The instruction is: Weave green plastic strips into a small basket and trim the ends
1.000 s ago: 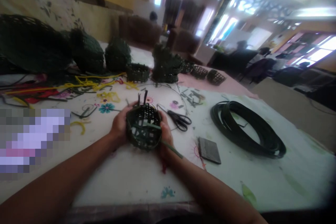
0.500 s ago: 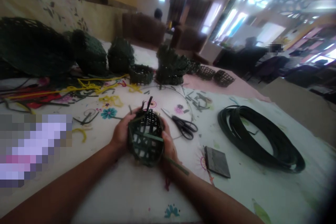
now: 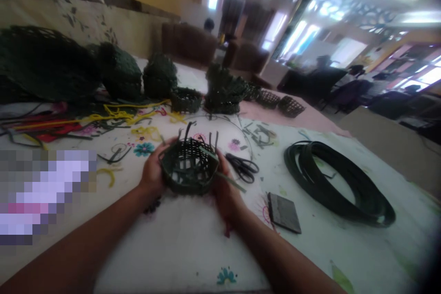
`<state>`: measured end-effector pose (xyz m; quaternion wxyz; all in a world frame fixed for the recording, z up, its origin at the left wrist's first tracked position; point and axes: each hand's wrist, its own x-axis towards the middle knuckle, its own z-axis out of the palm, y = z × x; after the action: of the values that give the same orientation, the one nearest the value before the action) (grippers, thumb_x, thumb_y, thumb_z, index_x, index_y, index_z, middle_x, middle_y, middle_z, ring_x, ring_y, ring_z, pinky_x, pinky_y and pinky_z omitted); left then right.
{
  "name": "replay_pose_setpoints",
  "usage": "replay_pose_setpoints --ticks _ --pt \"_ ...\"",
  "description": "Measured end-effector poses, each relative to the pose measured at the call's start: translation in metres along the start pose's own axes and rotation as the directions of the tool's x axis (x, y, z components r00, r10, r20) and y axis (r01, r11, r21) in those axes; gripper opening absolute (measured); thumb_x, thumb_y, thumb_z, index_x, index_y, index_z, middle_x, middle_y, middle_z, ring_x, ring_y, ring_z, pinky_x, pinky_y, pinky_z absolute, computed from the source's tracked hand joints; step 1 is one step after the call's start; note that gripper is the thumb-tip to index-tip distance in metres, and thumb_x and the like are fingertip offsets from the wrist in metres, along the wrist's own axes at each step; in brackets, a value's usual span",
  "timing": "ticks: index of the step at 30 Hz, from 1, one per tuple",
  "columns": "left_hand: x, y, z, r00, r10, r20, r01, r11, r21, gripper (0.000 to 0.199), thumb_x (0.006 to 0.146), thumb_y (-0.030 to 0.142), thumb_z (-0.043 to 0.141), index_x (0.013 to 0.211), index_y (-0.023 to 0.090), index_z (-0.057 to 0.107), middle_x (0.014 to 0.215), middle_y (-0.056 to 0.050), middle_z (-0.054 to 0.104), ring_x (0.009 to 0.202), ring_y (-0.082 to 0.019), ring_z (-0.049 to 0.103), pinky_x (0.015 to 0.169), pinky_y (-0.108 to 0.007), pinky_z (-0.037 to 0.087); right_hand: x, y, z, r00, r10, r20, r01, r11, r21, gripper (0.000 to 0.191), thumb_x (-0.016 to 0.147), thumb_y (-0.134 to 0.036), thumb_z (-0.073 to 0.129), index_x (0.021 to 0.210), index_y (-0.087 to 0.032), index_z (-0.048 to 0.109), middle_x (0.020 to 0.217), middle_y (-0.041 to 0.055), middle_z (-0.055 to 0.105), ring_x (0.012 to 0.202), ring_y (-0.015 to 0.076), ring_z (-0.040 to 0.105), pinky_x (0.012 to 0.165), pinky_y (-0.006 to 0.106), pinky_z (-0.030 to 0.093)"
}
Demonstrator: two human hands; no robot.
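Note:
Between my hands is a small dark green woven basket [image 3: 189,186], its open top tipped toward me. Loose strip ends stick up from its far rim, and one strip juts out to the right. My left hand [image 3: 154,167] grips the basket's left side, and my right hand [image 3: 226,190] is wrapped round its right side. Fingers of both hands are partly hidden behind the weave. Black-handled scissors [image 3: 244,167] lie just right of my right hand, their blades partly covered by it.
A coil of dark green strip [image 3: 344,193] lies to the right, near a grey flat block [image 3: 284,212]. Several finished-looking baskets [image 3: 225,89] stand along the back. Yellow cord [image 3: 120,112] and cut strips litter the left of the flowered tablecloth [image 3: 179,248]. People sit in the background.
Both hands have turned the basket, so its opening now faces more upward and its inside shows differently. The strip ends at its far rim stand higher. My right hand now covers the scissors' tips.

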<state>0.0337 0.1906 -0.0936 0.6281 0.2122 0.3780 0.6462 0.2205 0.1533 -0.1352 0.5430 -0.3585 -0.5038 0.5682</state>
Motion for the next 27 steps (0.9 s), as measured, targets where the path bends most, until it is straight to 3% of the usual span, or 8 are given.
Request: replay_pose_setpoints --ticks 2,7,10,13,17,20,23,27 --pt "0.002 0.004 0.001 0.999 -0.036 0.018 0.036 0.999 -0.03 0.034 0.081 0.022 0.065 0.114 0.017 0.073 0.095 -0.005 0.078 0.095 -0.025 0.073 0.086 -0.037 0.059 0.002 -0.002 0.0 1.0 -0.024 0.021 0.023 1.0 0.019 0.084 0.089 -0.07 0.055 0.16 -0.035 0.027 0.165 0.001 0.034 0.153 0.0256 0.031 0.126 0.047 0.025" --pt "0.006 0.008 0.002 0.991 -0.094 0.094 0.101 0.992 -0.074 0.032 0.086 0.019 0.06 0.115 0.016 0.073 0.09 -0.005 0.078 0.089 -0.024 0.074 0.083 -0.038 0.06 0.008 -0.011 -0.01 0.992 -0.035 0.118 0.053 0.987 -0.152 0.088 0.086 -0.069 0.062 0.159 -0.028 0.034 0.167 0.0023 0.03 0.156 0.0252 0.023 0.128 0.042 0.018" --pt "0.004 0.009 0.005 0.993 -0.095 0.068 0.101 0.989 -0.104 0.028 0.086 0.017 0.058 0.109 0.014 0.075 0.085 -0.005 0.078 0.087 -0.023 0.074 0.082 -0.038 0.061 0.01 -0.012 -0.012 0.967 -0.017 0.254 0.048 0.992 -0.117 0.114 0.071 -0.069 0.077 0.163 -0.03 0.021 0.169 0.0033 0.024 0.155 0.0305 0.026 0.125 0.046 0.026" --pt "0.001 0.011 0.01 0.99 -0.133 0.053 0.139 0.984 -0.115 0.023 0.086 0.018 0.059 0.101 0.013 0.076 0.078 -0.005 0.077 0.084 -0.024 0.074 0.081 -0.038 0.061 0.011 -0.01 -0.006 0.967 -0.041 0.253 0.065 0.994 -0.088 0.13 0.063 -0.057 0.089 0.163 -0.034 0.01 0.168 0.0054 0.027 0.152 0.0311 0.032 0.122 0.047 0.032" --pt "-0.002 0.013 0.015 0.988 -0.146 0.043 0.151 0.977 -0.15 0.017 0.086 0.024 0.063 0.09 0.014 0.076 0.076 -0.004 0.076 0.081 -0.024 0.074 0.078 -0.039 0.062 0.012 -0.012 0.001 0.972 -0.097 0.213 0.121 0.988 -0.101 0.116 0.067 -0.042 0.091 0.161 -0.037 0.022 0.164 0.005 0.035 0.149 0.0297 0.037 0.12 0.047 0.036" --pt "-0.002 0.015 0.015 0.973 -0.216 0.082 0.224 0.969 -0.106 0.017 0.086 0.029 0.064 0.086 0.015 0.075 0.074 -0.004 0.076 0.079 -0.026 0.074 0.076 -0.041 0.063 0.011 -0.017 0.0 0.981 -0.072 0.181 0.088 0.993 -0.08 0.112 0.065 -0.037 0.092 0.158 -0.038 0.03 0.159 0.0045 0.043 0.145 0.0294 0.043 0.118 0.047 0.04" --pt "-0.003 0.017 0.014 0.963 -0.259 0.074 0.26 0.965 -0.012 0.019 0.086 0.033 0.065 0.092 0.017 0.075 0.076 -0.004 0.076 0.077 -0.026 0.074 0.073 -0.042 0.063 0.01 -0.021 -0.002 0.992 -0.045 0.114 0.047 0.999 -0.012 0.1 0.069 -0.037 0.088 0.155 -0.037 0.037 0.155 0.0029 0.049 0.141 0.0276 0.047 0.116 0.045 0.041" --pt "-0.01 0.018 0.018 0.978 -0.195 0.078 0.194 0.981 0.02 0.022 0.093 0.036 0.061 0.103 0.02 0.071 0.085 -0.003 0.076 0.082 -0.025 0.074 0.078 -0.041 0.063 0.006 -0.028 -0.005 0.999 -0.027 0.018 0.027 0.999 0.022 0.086 0.077 -0.042 0.081 0.152 -0.038 0.041 0.159 0.0017 0.043 0.135 0.0264 0.052 0.11 0.043 0.046"
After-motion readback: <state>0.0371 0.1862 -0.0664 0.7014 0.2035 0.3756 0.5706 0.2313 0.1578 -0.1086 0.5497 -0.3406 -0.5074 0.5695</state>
